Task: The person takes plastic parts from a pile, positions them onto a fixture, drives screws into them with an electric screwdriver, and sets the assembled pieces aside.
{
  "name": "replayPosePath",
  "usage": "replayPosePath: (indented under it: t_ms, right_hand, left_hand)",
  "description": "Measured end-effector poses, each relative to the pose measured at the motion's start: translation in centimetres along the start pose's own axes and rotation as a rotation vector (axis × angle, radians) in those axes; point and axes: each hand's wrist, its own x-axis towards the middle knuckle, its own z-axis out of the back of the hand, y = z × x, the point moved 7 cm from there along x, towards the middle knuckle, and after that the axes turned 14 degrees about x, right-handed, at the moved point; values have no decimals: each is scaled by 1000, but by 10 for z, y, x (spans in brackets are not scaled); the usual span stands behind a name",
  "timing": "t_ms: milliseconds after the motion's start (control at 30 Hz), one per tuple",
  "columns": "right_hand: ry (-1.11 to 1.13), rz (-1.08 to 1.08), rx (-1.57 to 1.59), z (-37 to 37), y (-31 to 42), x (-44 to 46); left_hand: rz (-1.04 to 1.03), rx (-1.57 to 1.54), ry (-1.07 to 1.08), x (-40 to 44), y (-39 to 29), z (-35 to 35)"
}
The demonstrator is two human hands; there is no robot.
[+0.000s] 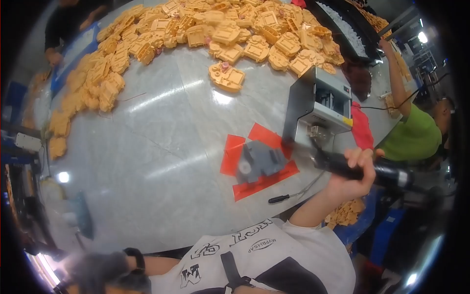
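My right hand (pixel 360 169) is closed around a black electric screwdriver (pixel 340 165), its front end angled toward the near side of a small black-and-grey box-shaped machine (pixel 323 105), possibly a screw feeder. Whether the tip touches the machine I cannot make out. A grey fixture (pixel 259 161) stands left of the tool on red tape (pixel 267 185) stuck to the table. Far at the lower left, my left hand (pixel 95 272) is a dark blur beyond a black wristband (pixel 135 259); its fingers and anything in them cannot be distinguished.
Orange-yellow plastic housings (pixel 225 34) are heaped along the table's far side, with one housing (pixel 226 77) lying nearer. A black-handled hand screwdriver (pixel 279 199) rests by the near edge. A person in green (pixel 416 132) is at right; another person's hand (pixel 55 58) shows at upper left.
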Motion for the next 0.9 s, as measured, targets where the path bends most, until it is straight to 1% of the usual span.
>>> replayPosePath:
  t_ms: [33, 200, 233, 267, 300, 333, 367, 400, 433, 500, 533, 567, 600, 633, 667, 700, 733, 767, 800, 833, 900]
  right_hand:
    - [-43, -8, -19, 7, -4, -3]
    - [-50, -64, -66, 14, -12, -14]
    - [-55, -75, -41, 16, -14, -16]
    - [-70, -81, -55, 16, -15, -19]
    - [-84, -85, -69, 15, -14, -21]
    - [-65, -76, -78, 12, -11, -23]
    - [-46, -58, -83, 11, -7, -23]
    - [-33, -22, -67, 17, 1, -21]
    - [-26, 2, -117, 18, 13, -18]
    - [-86, 98, -208, 37, 36, -11]
    - [-102, 115, -181, 46, 43, -9]
    - [-149, 143, -230, 52, 50, -8]
    - [-174, 168, -270, 61, 55, -8]
    - [-203, 188, -310, 69, 58, -9]
    - [-236, 189, -315, 76, 57, -10]
    - [-270, 175, -312, 80, 55, -12]
    - [-272, 160, -309, 83, 53, -14]
    - [-265, 147, -305, 85, 50, -14]
    - [-243, 127, -280, 85, 45, -14]
    - [-249, 122, -322, 84, 43, -15]
    - [-239, 130, -375, 77, 37, -15]
  left_hand:
    - [79, 120, 160, 7, 7, -2]
    - [392, 709, 917, 14, 61, 12]
    - [562, 1067, 297, 74, 131, -20]
    - [564, 1588, 393, 100, 180, -5]
    - [362, 2208, 541, 116, 231, 26]
    - [188, 2360, 582, 121, 273, 46]
    - [123, 2455, 677, 122, 306, 54]
    - [268, 2542, 846, 118, 334, 74]
    - [267, 2448, 744, 120, 341, 77]
    - [-12, 2272, 666, 119, 335, 80]
    - [43, 2144, 570, 120, 323, 79]
    - [109, 2015, 479, 114, 310, 76]
    - [342, 1840, 268, 100, 298, 82]
    - [466, 1561, 94, 83, 280, 69]
    - [552, 1480, 84, 62, 269, 65]
    - [642, 1254, 10, 47, 256, 44]
    - [712, 1119, -66, 24, 252, 40]
    - [784, 1032, -70, 11, 250, 21]
    - [796, 1323, 60, 6, 248, 1]
    - [793, 1608, 203, 0, 250, -14]
    - [609, 2040, 497, -17, 271, -21]
